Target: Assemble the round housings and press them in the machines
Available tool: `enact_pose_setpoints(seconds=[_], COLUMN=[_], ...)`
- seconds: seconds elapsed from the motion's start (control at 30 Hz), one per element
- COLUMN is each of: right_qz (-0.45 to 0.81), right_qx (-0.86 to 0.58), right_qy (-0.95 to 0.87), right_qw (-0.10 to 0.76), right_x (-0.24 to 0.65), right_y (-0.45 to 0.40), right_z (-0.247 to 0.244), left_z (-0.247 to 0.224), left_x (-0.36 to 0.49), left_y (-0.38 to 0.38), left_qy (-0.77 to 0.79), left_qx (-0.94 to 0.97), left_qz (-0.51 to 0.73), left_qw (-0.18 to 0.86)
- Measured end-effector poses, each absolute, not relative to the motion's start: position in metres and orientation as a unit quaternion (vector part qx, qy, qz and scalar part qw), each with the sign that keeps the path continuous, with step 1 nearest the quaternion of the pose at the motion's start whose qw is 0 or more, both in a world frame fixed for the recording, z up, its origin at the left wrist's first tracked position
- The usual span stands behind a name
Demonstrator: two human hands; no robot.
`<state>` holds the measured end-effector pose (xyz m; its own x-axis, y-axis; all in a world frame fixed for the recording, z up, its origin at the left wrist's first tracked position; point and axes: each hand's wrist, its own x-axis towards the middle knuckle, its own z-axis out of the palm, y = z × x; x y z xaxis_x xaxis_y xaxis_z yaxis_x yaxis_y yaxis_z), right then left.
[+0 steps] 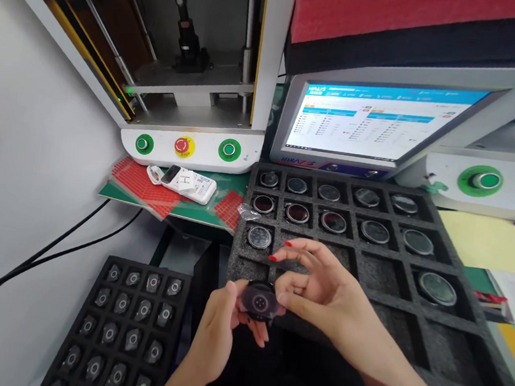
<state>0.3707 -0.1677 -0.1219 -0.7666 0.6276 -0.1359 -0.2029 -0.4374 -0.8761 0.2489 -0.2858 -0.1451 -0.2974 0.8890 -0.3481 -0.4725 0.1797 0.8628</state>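
A round dark smartwatch body (pixel 260 303) is held up with its sensor back facing me. My left hand (pixel 218 325) grips it at the left edge and from beneath, fingers closed around it. At its right edge, the thumb and index finger of my right hand (pixel 328 285) pinch the rim, while other fingers stay raised. Whether they also hold a thin film there I cannot make out. Just behind the hands lies a grey foam tray (pixel 382 275) with round watch faces in several compartments, one of them a watch face with printed dial marks (pixel 259 237).
A black tray (pixel 110 263) of similar watch bodies sits lower left. Behind stands a press machine (pixel 188 148) with green buttons and a red stop button. A monitor (pixel 362 124), a white handheld device (pixel 193 186), red sticker sheets (pixel 144 189) and yellow paper (pixel 489 241) surround the work area.
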Motion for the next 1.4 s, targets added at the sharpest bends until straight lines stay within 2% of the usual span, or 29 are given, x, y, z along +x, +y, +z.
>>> enact_pose_setpoints(seconds=[0.37, 0.57, 0.8, 1.07, 1.23, 1.4], right_qz=[0.794, 0.629, 0.678, 0.656, 0.665, 0.675], right_qx=[-0.276, -0.359, -0.328, -0.344, -0.355, -0.319], right_qy=[-0.468, -0.573, -0.543, -0.500, -0.449, -0.430], right_qw=[0.274, 0.383, 0.371, 0.449, 0.480, 0.508], right_x=[0.374, 0.377, 0.395, 0.429, 0.437, 0.444], right_y=[-0.166, -0.185, -0.194, -0.191, -0.189, -0.192], right_z=[-0.130, -0.134, -0.139, -0.137, -0.133, -0.125], left_z=[-0.134, -0.127, -0.122, -0.113, -0.114, -0.124], left_x=[0.254, 0.262, 0.279, 0.308, 0.322, 0.331], left_y=[-0.279, -0.277, -0.269, -0.255, -0.247, -0.244], left_qy=[0.557, 0.599, 0.645, 0.704, 0.705, 0.690], left_qx=[0.223, 0.227, 0.269, 0.340, 0.344, 0.246], left_qz=[0.590, 0.569, 0.521, 0.479, 0.465, 0.513], left_qw=[0.540, 0.516, 0.490, 0.400, 0.411, 0.448])
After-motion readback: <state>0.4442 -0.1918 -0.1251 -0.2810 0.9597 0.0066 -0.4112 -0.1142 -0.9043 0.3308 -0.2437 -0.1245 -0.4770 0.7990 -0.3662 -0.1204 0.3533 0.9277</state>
